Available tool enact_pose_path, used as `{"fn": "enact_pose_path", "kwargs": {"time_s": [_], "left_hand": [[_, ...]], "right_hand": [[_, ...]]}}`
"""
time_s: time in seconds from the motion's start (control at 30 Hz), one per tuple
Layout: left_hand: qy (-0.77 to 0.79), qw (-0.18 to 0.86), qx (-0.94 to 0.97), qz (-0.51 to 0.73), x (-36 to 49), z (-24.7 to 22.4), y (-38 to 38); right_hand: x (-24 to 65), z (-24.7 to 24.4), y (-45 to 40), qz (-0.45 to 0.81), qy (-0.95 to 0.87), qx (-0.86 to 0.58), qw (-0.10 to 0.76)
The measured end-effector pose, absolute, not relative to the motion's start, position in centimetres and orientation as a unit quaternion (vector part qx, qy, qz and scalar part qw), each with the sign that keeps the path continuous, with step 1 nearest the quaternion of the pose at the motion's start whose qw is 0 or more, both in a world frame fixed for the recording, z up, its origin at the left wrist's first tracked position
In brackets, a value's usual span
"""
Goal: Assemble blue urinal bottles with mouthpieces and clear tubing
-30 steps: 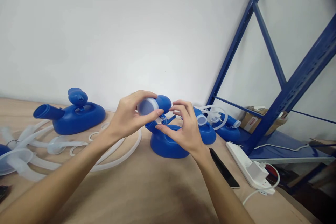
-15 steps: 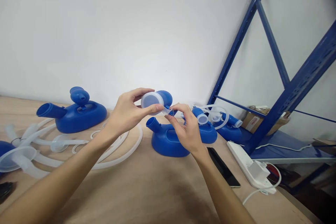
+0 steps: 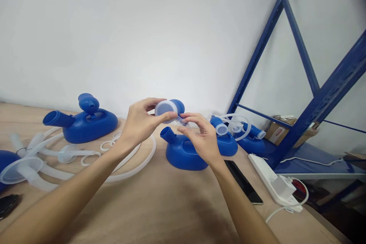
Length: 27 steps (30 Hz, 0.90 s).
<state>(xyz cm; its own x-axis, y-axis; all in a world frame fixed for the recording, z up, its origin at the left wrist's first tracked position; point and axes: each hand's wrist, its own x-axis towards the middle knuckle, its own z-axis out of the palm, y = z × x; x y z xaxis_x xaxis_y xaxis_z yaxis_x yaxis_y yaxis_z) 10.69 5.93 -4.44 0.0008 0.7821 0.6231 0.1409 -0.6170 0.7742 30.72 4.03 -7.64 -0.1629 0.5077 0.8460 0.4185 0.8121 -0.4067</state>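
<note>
My left hand (image 3: 145, 120) grips a blue plastic bottle head with a translucent round lid (image 3: 165, 112) between thumb and fingers, held up above the table. A short translucent strap (image 3: 182, 121) hangs from the lid's right side. My right hand (image 3: 201, 135) pinches at that strap with thumb and index finger; its far end is partly hidden by the fingers. Just below them stands a blue urinal bottle (image 3: 183, 156) with an uncovered slanted neck, partly behind my right hand. Another blue urinal bottle (image 3: 91, 129) stands at left, with a loose blue head (image 3: 89, 103) on it.
Translucent tubes and a funnel (image 3: 21, 170) lie at left by a dark object (image 3: 10, 205). At right are a fitted blue bottle (image 3: 227, 145), coiled tubing, a phone (image 3: 243, 183) and a white power strip (image 3: 276, 183). Blue metal shelving (image 3: 309, 114) holds a cardboard box (image 3: 281, 133).
My right fingers have shifted slightly and lie a little more open along the strap. The bottle head has turned slightly in my left hand, and the view has moved a bit.
</note>
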Motion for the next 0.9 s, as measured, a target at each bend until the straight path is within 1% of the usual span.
{"fn": "enact_pose_path", "kwargs": {"time_s": [0.1,0.27,0.37,0.43,0.5,0.6,0.77,0.9], "left_hand": [[0.345,0.279,0.657,0.610,10.6,-4.5,6.2],[0.313,0.329,0.704,0.546,10.8,-4.8,6.2],[0.269,0.353,0.743,0.502,11.0,-4.9,6.2],[0.245,0.370,0.761,0.473,10.9,-4.9,6.2],[0.251,0.383,0.770,0.444,10.7,-4.7,6.3],[0.293,0.360,0.782,0.416,10.2,-4.4,6.2],[0.352,0.268,0.779,0.444,9.9,-4.3,6.1],[0.365,0.272,0.771,0.445,10.0,-4.4,6.0]], "right_hand": [[31.8,-8.1,4.8,-0.013,-0.811,-0.313,0.494],[32.7,-9.2,6.1,-0.083,-0.773,-0.401,0.484],[33.1,-8.9,6.0,-0.155,-0.814,-0.373,0.418],[33.3,-8.6,5.8,-0.152,-0.850,-0.330,0.382],[33.5,-8.4,5.6,-0.126,-0.870,-0.302,0.368],[33.6,-8.4,5.7,-0.146,-0.867,-0.315,0.357],[33.4,-8.5,5.6,-0.183,-0.861,-0.356,0.314],[33.2,-8.5,5.4,-0.183,-0.866,-0.363,0.292]]}}
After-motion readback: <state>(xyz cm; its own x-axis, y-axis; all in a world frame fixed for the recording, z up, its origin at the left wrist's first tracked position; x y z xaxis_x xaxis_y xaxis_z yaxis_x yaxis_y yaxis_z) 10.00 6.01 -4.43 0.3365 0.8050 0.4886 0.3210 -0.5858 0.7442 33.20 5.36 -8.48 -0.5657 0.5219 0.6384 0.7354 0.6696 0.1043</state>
